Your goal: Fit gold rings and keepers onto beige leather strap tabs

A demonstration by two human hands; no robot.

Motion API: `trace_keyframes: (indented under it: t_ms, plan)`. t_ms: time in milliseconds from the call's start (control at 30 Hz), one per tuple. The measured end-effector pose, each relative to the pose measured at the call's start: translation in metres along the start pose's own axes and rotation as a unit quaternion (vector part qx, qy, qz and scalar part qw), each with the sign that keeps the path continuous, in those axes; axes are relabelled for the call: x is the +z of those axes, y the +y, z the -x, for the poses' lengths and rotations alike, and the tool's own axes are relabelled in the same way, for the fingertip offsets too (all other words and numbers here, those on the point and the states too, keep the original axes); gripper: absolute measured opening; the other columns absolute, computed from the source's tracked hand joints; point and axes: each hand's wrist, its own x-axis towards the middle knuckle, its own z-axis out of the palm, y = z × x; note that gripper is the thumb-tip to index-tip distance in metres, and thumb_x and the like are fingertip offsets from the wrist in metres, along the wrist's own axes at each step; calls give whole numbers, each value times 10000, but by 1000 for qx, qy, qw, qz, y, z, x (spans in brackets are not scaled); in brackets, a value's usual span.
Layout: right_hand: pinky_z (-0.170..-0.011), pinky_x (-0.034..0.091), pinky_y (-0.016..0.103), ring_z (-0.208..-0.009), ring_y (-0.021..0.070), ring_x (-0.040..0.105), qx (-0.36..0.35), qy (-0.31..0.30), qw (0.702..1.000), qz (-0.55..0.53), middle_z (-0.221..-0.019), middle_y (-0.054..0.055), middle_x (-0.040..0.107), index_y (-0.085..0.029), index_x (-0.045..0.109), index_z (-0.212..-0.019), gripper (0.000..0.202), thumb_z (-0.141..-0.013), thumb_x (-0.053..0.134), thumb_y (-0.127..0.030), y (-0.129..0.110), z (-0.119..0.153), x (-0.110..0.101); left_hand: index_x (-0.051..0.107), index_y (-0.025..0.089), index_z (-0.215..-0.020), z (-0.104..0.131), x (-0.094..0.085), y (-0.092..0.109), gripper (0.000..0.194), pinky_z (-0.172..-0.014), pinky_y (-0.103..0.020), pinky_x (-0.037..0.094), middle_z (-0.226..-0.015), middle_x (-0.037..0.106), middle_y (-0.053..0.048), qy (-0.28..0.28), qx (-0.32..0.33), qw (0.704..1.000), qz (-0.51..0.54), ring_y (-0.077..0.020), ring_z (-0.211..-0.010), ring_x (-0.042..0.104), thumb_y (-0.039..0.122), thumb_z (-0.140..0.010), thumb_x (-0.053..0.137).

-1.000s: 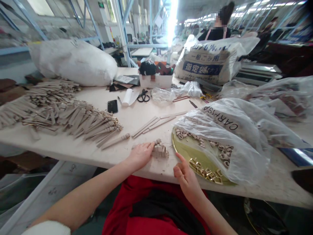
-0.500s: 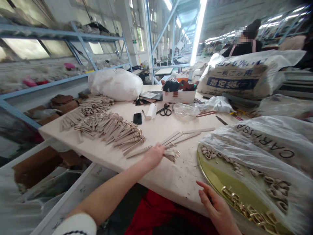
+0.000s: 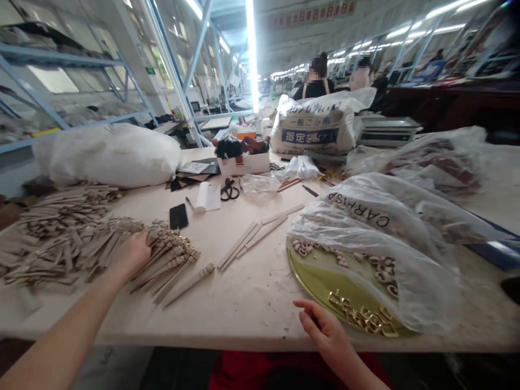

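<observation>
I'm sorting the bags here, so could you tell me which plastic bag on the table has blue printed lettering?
The large bag at the far end, beside the white box; the nearer clear bag carries black lettering.

The left hand (image 3: 132, 254) rests on the pile of beige straps (image 3: 97, 244) near the left edge of the bench (image 3: 244, 292). The right hand (image 3: 325, 330), fingers loosely curled, lies at the front edge, touching the rim of the gold tray (image 3: 320, 281). Gold buckles (image 3: 361, 317) lie in the tray, partly under a clear plastic bag (image 3: 377, 238). Loose straps (image 3: 252, 241) lie mid-bench.
</observation>
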Motion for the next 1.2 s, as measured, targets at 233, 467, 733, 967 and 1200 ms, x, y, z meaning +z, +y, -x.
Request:
trace_keyframes:
  t_ms: [233, 467, 733, 967, 1200]
  plan:
    - [-575, 429, 266, -605, 162, 518, -18, 23, 999, -26, -663, 27, 549, -182, 625, -930, 260, -798, 515, -378, 2, 4, 6, 540, 180, -1110, -18, 21, 174, 313, -977, -279, 321, -1162, 569, -54, -40, 198, 978, 49, -171, -1060, 505, 208, -838, 388]
    - [-586, 437, 259, -627, 150, 521, -60, 29, 997, -25, -703, 42, 560, -178, 616, -926, 210, -809, 492, -303, 5, 0, 3, 633, 116, -850, -61, 81, 296, 215, -744, -311, 437, -923, 649, -155, -112, 162, 977, 81, -242, -851, 604, 282, -740, 552]
    - [-551, 404, 223, -575, 112, 486, -106, -2, 994, -3, -648, -12, 516, -182, 594, -913, 192, -755, 485, -180, -10, -3, -6, 541, 114, -896, -33, 29, 292, 210, -705, -259, 446, -888, 645, -96, 1, 122, 959, 256, -171, -789, 597, 282, -787, 479]
    - [-610, 435, 274, -640, 168, 537, -84, 158, 976, 123, -682, 21, 565, -191, 574, -790, 162, -827, 442, -279, -47, -30, -101, 471, 189, -839, 66, -47, 278, 215, -674, -275, 477, -779, 658, -1, 57, 89, 865, 491, -154, -735, 631, 386, -781, 534]
    - [-809, 377, 306, -929, 234, 555, 71, 82, 862, 495, -1000, 150, 616, -112, 619, -948, 227, -827, 465, -226, -9, -100, -153, 509, 162, -828, 139, -16, 293, 237, -457, -178, 356, -608, 548, 38, -290, 44, 730, 618, -53, -464, 456, 395, -794, 482]
